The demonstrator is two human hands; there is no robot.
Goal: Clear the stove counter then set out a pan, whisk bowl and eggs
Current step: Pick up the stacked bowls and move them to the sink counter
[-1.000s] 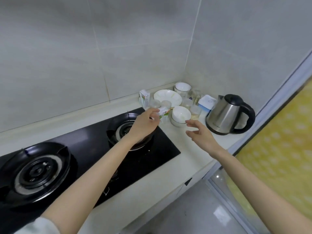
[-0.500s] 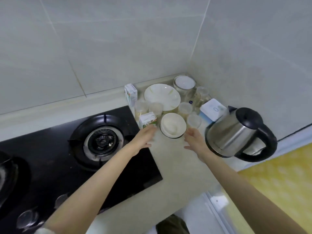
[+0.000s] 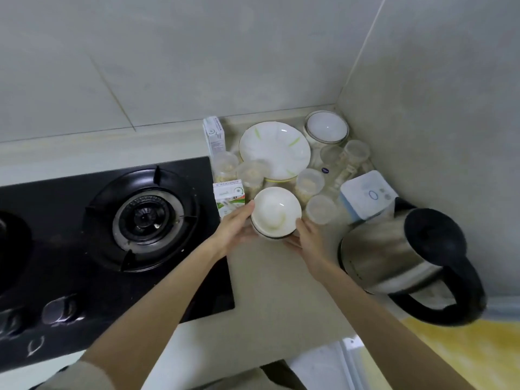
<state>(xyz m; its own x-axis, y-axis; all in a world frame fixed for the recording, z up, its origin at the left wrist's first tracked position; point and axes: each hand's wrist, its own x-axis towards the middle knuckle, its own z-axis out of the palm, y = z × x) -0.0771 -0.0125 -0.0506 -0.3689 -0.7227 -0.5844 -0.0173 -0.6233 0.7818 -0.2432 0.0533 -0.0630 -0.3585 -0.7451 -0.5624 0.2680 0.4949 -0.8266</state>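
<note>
Both hands have closed in since half a second ago: the left hand and right hand, then open and short of it, now cup the small white bowl at frame centre, fingers wrapped around its lower sides; whether it has left the counter I cannot tell. It looks like stacked bowls, so a tilted lift could let the upper one slide. Crowding is the other risk: the carton touches the left fingers, lidded plastic jars sit just beside, and the kettle flanks the right forearm.
</note>
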